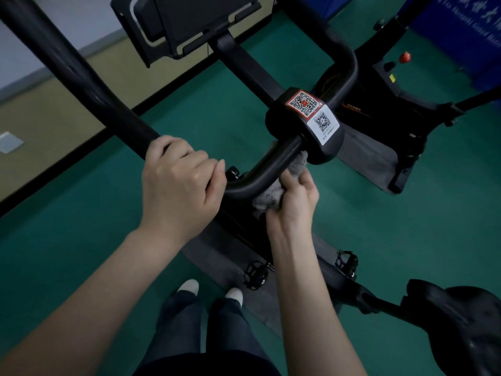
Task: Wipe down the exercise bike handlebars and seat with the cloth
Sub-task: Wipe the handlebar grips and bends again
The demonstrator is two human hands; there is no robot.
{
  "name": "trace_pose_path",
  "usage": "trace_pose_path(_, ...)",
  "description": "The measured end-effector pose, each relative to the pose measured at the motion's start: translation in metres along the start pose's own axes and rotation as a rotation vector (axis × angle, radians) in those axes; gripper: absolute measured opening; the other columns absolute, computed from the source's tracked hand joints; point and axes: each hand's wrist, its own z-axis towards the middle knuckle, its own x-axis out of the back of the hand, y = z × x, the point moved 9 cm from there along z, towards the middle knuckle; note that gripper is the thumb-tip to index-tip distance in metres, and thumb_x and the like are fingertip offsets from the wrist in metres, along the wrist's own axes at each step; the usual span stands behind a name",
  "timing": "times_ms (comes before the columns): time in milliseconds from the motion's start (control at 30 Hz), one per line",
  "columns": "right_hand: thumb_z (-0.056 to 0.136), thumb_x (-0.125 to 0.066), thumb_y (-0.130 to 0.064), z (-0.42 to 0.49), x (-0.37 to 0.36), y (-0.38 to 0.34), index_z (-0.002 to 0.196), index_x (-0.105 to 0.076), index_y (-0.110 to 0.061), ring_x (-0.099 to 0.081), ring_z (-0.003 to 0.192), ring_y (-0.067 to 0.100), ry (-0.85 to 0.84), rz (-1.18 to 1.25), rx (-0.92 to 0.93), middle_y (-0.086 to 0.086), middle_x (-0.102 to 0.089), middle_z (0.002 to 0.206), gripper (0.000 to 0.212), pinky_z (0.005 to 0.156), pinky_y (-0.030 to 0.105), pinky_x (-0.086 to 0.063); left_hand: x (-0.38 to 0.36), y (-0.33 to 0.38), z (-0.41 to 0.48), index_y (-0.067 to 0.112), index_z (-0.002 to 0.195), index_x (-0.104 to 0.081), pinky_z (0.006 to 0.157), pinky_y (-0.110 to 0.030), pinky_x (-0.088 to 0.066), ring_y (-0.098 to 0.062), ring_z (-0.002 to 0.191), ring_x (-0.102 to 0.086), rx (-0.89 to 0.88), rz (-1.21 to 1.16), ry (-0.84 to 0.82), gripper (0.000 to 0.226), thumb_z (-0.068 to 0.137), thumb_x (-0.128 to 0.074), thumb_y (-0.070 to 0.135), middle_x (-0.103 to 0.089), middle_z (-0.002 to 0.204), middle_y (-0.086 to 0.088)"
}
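Nearest to us, our 2 white shoes (188,286) stand on the green floor (81,213), beside the grey mat (371,156) under the bike. Just ahead, 2 black pedals (256,275) flank our right forearm, and the black seat (455,321) sits low to the right, untouched.

Our left hand (179,183) curls fully round the handlebar (260,172) where the long left bar meets the bend. Our right hand (294,196) bunches the grey cloth (267,198) in curled fingers and presses it against the underside of the curved bar. The cloth sits just beside the central housing (284,118), which stands in the way further along.

On that housing we see 2 QR stickers, 1 red-bordered (304,102) and 1 white (323,123); their small print is illegible. Orange "HANMA" lettering (352,109) marks the frame beyond. Farther off are a red knob (405,57), the dark console (184,23) and a blue banner (461,28) whose white writing we cannot make out.
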Motion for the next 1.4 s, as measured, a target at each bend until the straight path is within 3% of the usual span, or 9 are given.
trace_pose_path(167, 0.082, -0.046, 0.015, -0.017, -0.012, 0.017, 0.095, -0.057, -0.002, -0.063, 0.072, 0.018, -0.161, 0.0, -0.081, 0.012, -0.062, 0.083, 0.024, 0.074, 0.031, -0.053, 0.0, 0.0, 0.0, 0.009, 0.054, -0.054, 0.083, -0.038, -0.035, -0.025, 0.06, -0.05, -0.015, 0.003, -0.001, 0.046, 0.097, -0.04, 0.019, -0.055, 0.052, -0.002)
trace_pose_path(300, 0.088, -0.044, 0.013, -0.044, -0.008, 0.04, 0.102, -0.059, 0.0, -0.06, 0.09, 0.03, -0.238, -0.054, -0.142, 0.02, -0.062, 0.097, 0.024, 0.093, 0.047, -0.047, 0.0, -0.001, 0.0, 0.01, 0.055, -0.054, 0.083, -0.038, -0.035, -0.024, 0.062, -0.051, -0.044, -0.004, -0.017, 0.046, 0.098, -0.041, 0.02, -0.055, 0.052, -0.001)
trace_pose_path(367, 0.09, -0.043, 0.013, -0.057, -0.004, 0.047, 0.108, -0.059, 0.003, -0.059, 0.096, 0.034, -0.248, -0.091, -0.156, 0.023, -0.062, 0.102, 0.026, 0.096, 0.051, -0.044, 0.0, 0.0, 0.0, 0.011, 0.056, -0.054, 0.083, -0.038, -0.035, -0.024, 0.062, -0.052, -0.059, -0.016, -0.015, 0.046, 0.098, -0.041, 0.021, -0.055, 0.053, -0.001)
trace_pose_path(767, 0.092, -0.049, 0.006, -0.079, -0.004, 0.047, 0.104, -0.063, 0.0, -0.065, 0.087, 0.026, -0.125, -0.142, -0.028, 0.015, -0.069, 0.092, 0.02, 0.079, 0.036, -0.053, 0.001, -0.001, -0.001, 0.012, 0.064, -0.06, 0.084, -0.039, -0.034, -0.024, 0.07, -0.055, -0.162, -0.07, -0.06, 0.041, 0.099, -0.042, 0.025, -0.061, 0.062, 0.0)
trace_pose_path(867, 0.092, -0.051, 0.007, -0.081, 0.01, 0.032, 0.103, -0.063, 0.002, -0.064, 0.082, 0.024, 0.013, -0.236, 0.078, 0.014, -0.068, 0.088, 0.017, 0.075, 0.037, -0.055, 0.002, -0.001, -0.001, 0.012, 0.064, -0.059, 0.084, -0.038, -0.034, -0.025, 0.07, -0.055, -0.17, -0.066, -0.047, 0.042, 0.099, -0.042, 0.025, -0.062, 0.062, -0.001)
trace_pose_path(967, 0.09, -0.052, 0.008, -0.087, 0.02, -0.009, 0.101, -0.064, -0.002, -0.061, 0.088, 0.022, 0.224, -0.457, 0.39, 0.013, -0.066, 0.093, 0.019, 0.088, 0.05, -0.049, 0.003, -0.002, -0.001, 0.012, 0.063, -0.06, 0.084, -0.038, -0.035, -0.024, 0.07, -0.055, -0.171, -0.071, -0.047, 0.042, 0.099, -0.043, 0.025, -0.061, 0.062, -0.001)
trace_pose_path(1100, 0.087, -0.056, 0.009, -0.109, -0.005, -0.03, 0.103, -0.068, -0.002, -0.06, 0.099, 0.013, 0.27, -0.8, 0.689, 0.011, -0.063, 0.103, 0.023, 0.095, 0.034, -0.048, 0.005, -0.003, 0.0, 0.013, 0.064, -0.061, 0.084, -0.037, -0.036, -0.025, 0.07, -0.055, -0.162, -0.095, -0.057, 0.041, 0.099, -0.044, 0.026, -0.061, 0.062, -0.001)
trace_pose_path(1233, 0.085, -0.056, 0.012, -0.127, -0.006, -0.02, 0.104, -0.067, 0.0, -0.058, 0.095, 0.008, 0.308, -0.861, 0.74, 0.008, -0.062, 0.1, 0.025, 0.09, 0.021, -0.047, 0.005, -0.002, 0.0, 0.013, 0.065, -0.063, 0.084, -0.038, -0.036, -0.024, 0.07, -0.054, -0.165, -0.108, -0.087, 0.043, 0.099, -0.042, 0.028, -0.062, 0.064, -0.001)
trace_pose_path(1400, 0.085, -0.057, 0.012, -0.134, -0.004, -0.013, 0.099, -0.067, -0.002, -0.06, 0.091, 0.015, 0.313, -0.819, 0.686, 0.006, -0.062, 0.095, 0.022, 0.086, 0.03, -0.049, 0.004, -0.001, 0.001, 0.012, 0.066, -0.064, 0.083, -0.039, -0.037, -0.024, 0.07, -0.054, -0.16, -0.093, -0.125, 0.045, 0.1, -0.04, 0.029, -0.062, 0.063, -0.001)
